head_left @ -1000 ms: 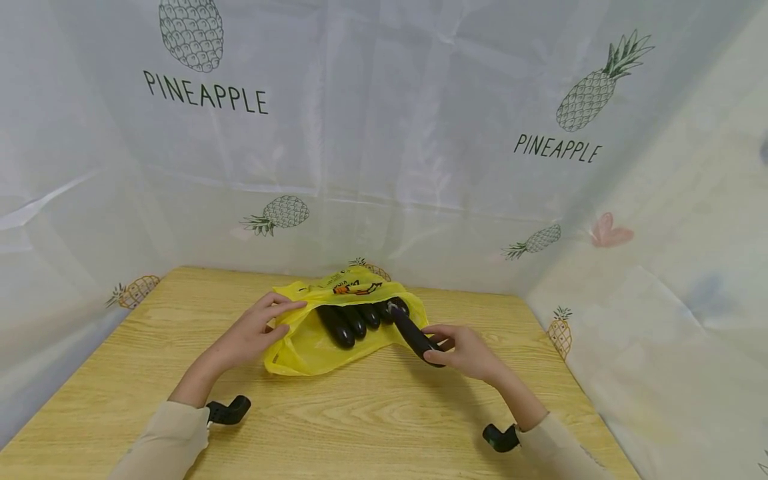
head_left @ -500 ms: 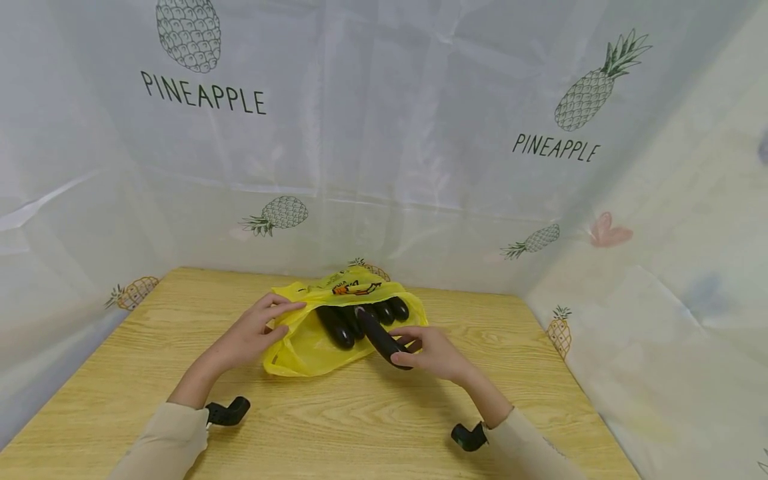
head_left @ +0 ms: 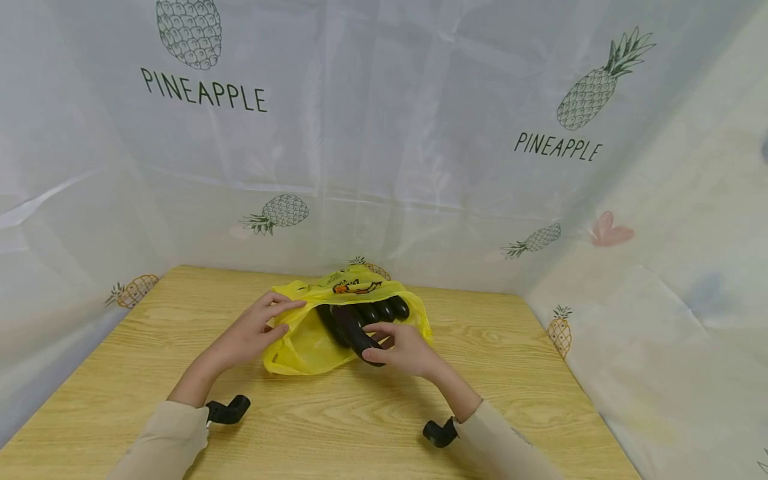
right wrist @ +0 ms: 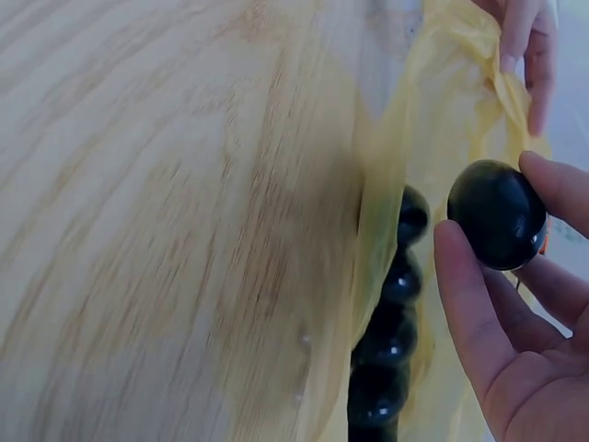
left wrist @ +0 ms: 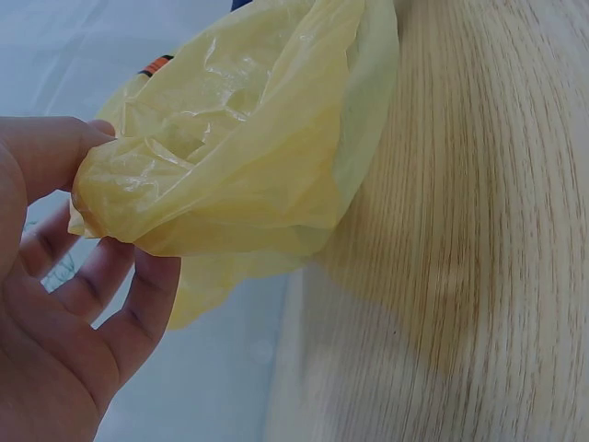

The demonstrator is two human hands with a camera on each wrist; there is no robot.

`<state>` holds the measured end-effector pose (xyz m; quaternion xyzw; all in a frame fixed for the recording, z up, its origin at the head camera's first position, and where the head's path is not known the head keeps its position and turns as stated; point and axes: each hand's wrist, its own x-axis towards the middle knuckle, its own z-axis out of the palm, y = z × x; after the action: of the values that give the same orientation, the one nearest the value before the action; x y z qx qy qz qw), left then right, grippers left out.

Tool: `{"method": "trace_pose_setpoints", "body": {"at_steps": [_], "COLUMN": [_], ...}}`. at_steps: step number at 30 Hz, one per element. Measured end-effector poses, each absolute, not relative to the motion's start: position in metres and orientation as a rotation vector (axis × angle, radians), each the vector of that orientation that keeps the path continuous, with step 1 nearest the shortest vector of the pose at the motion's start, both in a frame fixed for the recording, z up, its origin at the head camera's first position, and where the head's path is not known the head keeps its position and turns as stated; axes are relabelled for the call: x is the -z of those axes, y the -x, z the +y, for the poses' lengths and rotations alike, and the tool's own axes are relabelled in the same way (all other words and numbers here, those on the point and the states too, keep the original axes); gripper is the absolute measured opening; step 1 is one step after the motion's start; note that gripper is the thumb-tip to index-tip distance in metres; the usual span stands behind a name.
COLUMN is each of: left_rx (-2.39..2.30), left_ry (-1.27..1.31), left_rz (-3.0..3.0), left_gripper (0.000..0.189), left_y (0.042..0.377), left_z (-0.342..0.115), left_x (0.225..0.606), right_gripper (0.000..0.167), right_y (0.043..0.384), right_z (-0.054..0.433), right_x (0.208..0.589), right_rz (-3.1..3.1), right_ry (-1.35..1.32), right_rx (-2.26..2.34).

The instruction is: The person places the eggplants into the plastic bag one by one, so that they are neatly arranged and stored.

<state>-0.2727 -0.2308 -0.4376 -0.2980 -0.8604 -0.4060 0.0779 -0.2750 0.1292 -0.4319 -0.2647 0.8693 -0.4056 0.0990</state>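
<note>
A thin yellow plastic bag point(head_left: 309, 353) lies on its side with its mouth toward me. My left hand point(head_left: 249, 333) pinches the left edge of that mouth between thumb and fingers, holding it up. In the bag several glossy dark eggplants point(head_left: 384, 311) lie side by side. My right hand point(head_left: 408, 352) grips one more eggplant point(head_left: 354, 331) by its near, rounded end, thumb on one side and fingers on the other. The stem end of this eggplant points into the bag and overlaps the leftmost ones. In the right wrist view, the held eggplant point(right wrist: 497, 216) shows end-on beside the row.
Everything rests on a light wood-grain table point(head_left: 336, 427). Behind it and at the sides hangs a pale curtain point(head_left: 408, 167) printed with pineapples. A black camera mount point(head_left: 228, 410) sticks out from the left wrist, another point(head_left: 440, 433) from the right.
My right hand has carried the eggplant leftward across the bag's mouth, from the right end of the row to the left end. The left hand stays at the bag's edge.
</note>
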Motion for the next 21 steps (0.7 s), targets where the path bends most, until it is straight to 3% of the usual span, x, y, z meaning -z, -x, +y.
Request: {"method": "trace_pose_setpoints", "body": {"at_steps": [21], "left_rx": [1.16], "left_ry": [0.874], "left_rz": [-2.597], "left_gripper": [0.052], "left_y": [0.274], "left_z": [-0.23], "left_x": [0.438], "right_gripper": [0.048], "right_y": [0.288], "right_z": [0.077], "right_x": [0.449], "right_rz": [2.647], "right_ry": [0.731], "right_rx": [1.232]}}
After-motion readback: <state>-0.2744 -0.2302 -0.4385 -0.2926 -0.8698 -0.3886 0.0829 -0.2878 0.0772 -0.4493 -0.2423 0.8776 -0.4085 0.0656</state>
